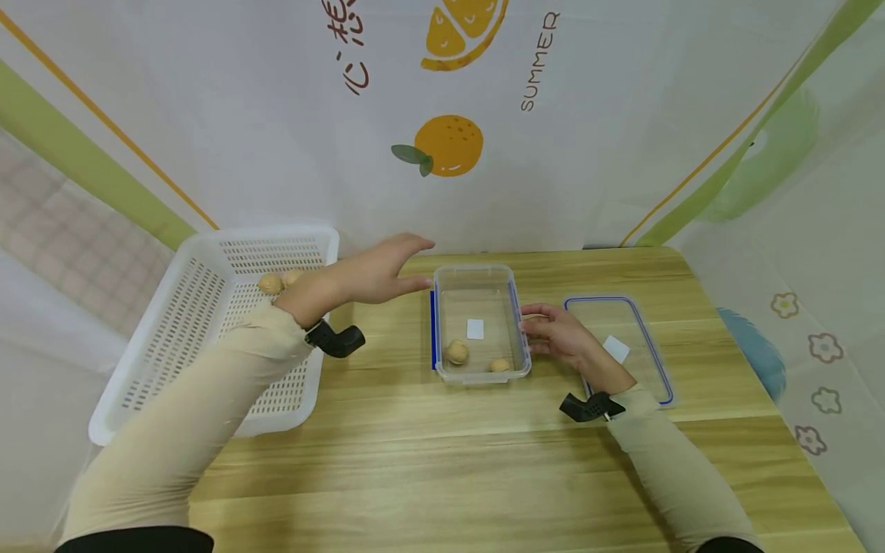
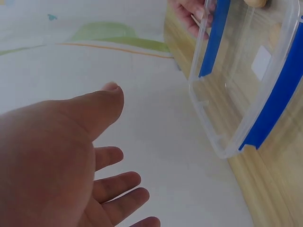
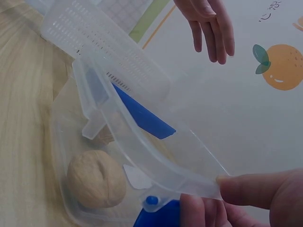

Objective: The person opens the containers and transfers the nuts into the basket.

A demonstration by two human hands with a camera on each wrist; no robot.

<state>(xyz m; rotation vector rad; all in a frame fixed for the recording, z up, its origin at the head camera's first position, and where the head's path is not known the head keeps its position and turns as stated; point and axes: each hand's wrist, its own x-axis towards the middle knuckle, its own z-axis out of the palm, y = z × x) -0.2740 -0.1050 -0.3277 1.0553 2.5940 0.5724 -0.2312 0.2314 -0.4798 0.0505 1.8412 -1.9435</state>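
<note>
A clear plastic food container [image 1: 474, 270] with blue side clips stands uncovered on the table. Two walnuts, one at the left [image 1: 457, 352] and one at the right [image 1: 500, 365], lie at its near end. My right hand [image 1: 563, 334] holds the container's right side; in the right wrist view the thumb presses on the rim [image 3: 156, 163] and the fingers curl below it, by a blue clip. Raised between basket and container, my left hand [image 1: 373, 270] is empty, its fingers extended and thumb apart. Its fingertips are near the container's far left corner.
A white perforated basket [image 1: 200, 307] stands at the left, with walnuts [image 1: 270, 284] at its far side, partly hidden by my left wrist. The blue-rimmed lid [image 1: 598, 315] lies flat at the right, partly under my right forearm. A printed curtain [image 1: 290, 153] hangs behind the table.
</note>
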